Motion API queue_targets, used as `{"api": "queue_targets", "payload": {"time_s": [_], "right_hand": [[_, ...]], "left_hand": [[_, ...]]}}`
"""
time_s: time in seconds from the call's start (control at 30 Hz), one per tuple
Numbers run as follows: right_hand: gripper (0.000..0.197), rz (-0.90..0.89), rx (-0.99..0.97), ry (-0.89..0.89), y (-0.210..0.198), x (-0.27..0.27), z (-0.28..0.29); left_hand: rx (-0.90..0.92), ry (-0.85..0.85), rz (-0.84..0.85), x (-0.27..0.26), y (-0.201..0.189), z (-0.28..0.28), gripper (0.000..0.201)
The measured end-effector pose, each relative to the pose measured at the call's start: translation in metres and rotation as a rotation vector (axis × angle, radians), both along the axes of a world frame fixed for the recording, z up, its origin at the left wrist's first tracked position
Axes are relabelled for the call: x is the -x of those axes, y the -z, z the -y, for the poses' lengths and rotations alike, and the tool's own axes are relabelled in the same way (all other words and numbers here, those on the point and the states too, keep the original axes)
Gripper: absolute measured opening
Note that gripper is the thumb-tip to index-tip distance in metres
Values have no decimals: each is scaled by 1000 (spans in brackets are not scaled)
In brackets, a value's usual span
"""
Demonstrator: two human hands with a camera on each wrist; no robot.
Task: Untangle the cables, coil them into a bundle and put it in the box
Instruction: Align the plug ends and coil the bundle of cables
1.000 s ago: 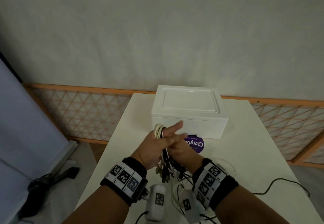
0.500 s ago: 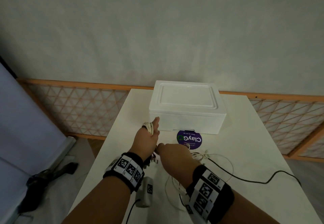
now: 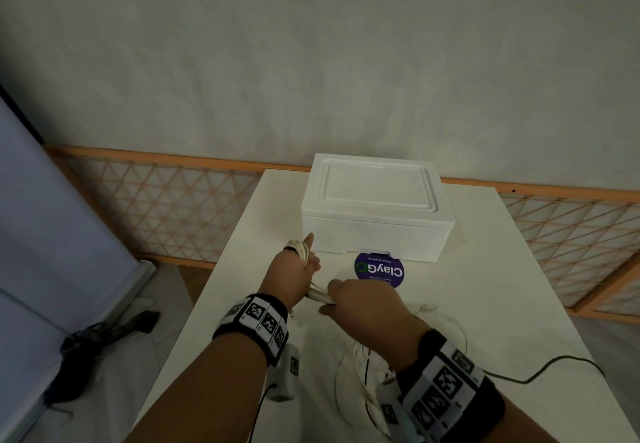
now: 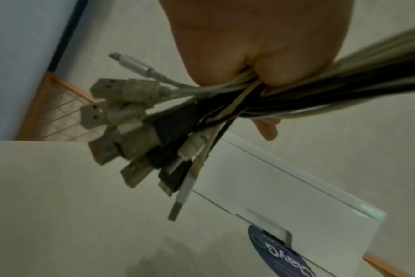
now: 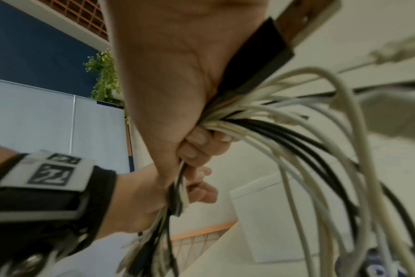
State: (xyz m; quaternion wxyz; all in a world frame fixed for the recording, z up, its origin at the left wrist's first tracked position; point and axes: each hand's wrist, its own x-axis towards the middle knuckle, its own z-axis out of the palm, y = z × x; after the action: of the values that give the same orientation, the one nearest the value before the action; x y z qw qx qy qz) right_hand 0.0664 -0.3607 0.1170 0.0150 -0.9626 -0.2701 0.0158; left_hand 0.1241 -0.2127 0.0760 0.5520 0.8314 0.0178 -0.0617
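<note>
— What do the hands hold?

— The left hand (image 3: 292, 271) has its fingers closed round a bunch of cables (image 4: 230, 105), white and black together. Loops of white cord are wound over the fingers (image 3: 300, 247) near the tips. From the left wrist view the plug ends (image 4: 121, 120) fan out below the fist, well clear of the table (image 3: 485, 269).

— And the other hand?

— The right hand (image 3: 367, 304) sits just beside the left, nearly touching it, its fingers (image 5: 201, 142) curled tight on the same cables (image 5: 261, 129) where they leave the left fist. Past those fingers the cords spread out in loose arcs and hang down toward the tabletop.

— Where is the box?

— The white box (image 3: 375, 207) stands beyond the fingertips of the left hand, near but apart from them — its lid is on. A round purple sticker (image 3: 379, 271) lies on the table against the front of the box, just beyond the right knuckles.

— Anything else on the table?

— A thin black cord (image 3: 554, 366) trails off to the right of the right wrist.
</note>
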Motion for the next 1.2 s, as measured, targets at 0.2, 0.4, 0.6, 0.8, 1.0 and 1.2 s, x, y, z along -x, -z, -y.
{"api": "queue_targets", "payload": {"time_s": [0.2,0.4,0.6,0.8,1.0,1.2], "right_hand": [[30,271,-6,-233,-34,-26,16],[12,265,-126,-383,-52,-37,22],[23,-148,-478,-338,-69,-41,31],[24,-532,-996,-319,-62,-51,29],[46,-605,-1290,-7,-39,-40,7],[41,-531,-1475,232,-25,-32,-6]], "left_hand": [[103,74,91,25,-36,0,66],[102,317,-32,45,-43,16,29],[-14,479,-61,55,-54,22,19],[430,599,-161,63,-74,26,10],[499,592,-203,53,-70,26,18],[617,574,-200,52,-64,19,10]]}}
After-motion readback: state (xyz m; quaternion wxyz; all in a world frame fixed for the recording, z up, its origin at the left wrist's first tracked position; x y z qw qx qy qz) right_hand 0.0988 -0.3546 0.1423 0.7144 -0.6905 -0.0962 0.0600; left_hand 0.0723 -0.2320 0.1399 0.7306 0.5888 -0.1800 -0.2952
